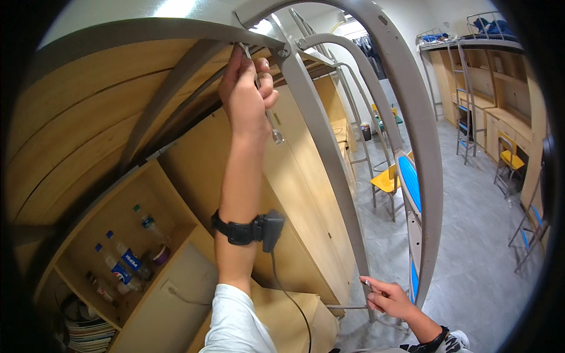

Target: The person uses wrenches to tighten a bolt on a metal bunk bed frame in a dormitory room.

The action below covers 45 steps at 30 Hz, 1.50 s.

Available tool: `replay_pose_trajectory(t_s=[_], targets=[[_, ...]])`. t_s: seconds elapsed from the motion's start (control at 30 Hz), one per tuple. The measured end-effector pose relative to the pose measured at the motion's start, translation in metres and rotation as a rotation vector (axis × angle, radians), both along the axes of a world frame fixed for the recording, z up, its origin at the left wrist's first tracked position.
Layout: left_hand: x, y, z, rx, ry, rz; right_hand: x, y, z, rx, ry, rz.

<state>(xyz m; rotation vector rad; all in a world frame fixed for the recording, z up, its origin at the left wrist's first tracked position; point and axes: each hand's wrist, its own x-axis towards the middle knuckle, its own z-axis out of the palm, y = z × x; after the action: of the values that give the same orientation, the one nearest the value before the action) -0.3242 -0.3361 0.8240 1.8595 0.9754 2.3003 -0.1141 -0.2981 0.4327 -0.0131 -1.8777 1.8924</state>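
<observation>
My left hand [246, 88] is raised high, its fingers closed around a silver wrench [277, 134]. The wrench's upper end is up against the underside of a grey metal bed frame [176, 36], near a corner joint; its lower end hangs free below my hand. Whether the upper end sits on a nut or bolt is hidden by my fingers. Low on the right, my right hand [389, 299] pinches a small silvery metal piece [368, 283] beside the grey upright post [329, 153]. That piece is too small to name.
Under the bunk stand a wooden wardrobe [235, 170] and an open shelf [194, 219] with several plastic bottles [130, 259]. A curved ladder rail [432, 176] with blue steps rises at right. Beyond it are yellow chairs [386, 179] and more bunks. A cable [288, 294] hangs from my left forearm strap.
</observation>
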Motion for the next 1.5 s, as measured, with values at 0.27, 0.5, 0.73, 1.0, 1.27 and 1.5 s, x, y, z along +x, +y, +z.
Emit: replay_pose_trajectory(t_s=[0.27, 0.5, 0.73, 1.0, 1.27, 1.5], targets=[[-0.006, 0.005, 0.008, 0.034, 0.04, -0.075, 0.015, 0.012, -0.004, -0.023, -0.214, -0.03], [-0.008, 0.001, 0.019, -0.032, -0.226, -0.482, 0.029, 0.015, 0.025, -0.069, -0.127, 0.085], [-0.012, 0.003, 0.017, 0.006, -0.099, -0.351, 0.091, 0.096, 0.085, 0.335, 0.258, -0.222], [-0.01, 0.003, 0.003, -0.024, 0.07, -0.211, 0.091, 0.197, 0.273, 0.405, 0.511, -0.706], [-0.004, -0.01, 0.0, -0.161, -0.019, -0.311, -0.03, 0.198, 0.381, 0.649, 0.634, -0.38], [-0.024, -0.026, -0.001, -0.094, -0.07, -0.163, -0.133, 0.205, 0.43, 0.823, 0.549, -0.147]])
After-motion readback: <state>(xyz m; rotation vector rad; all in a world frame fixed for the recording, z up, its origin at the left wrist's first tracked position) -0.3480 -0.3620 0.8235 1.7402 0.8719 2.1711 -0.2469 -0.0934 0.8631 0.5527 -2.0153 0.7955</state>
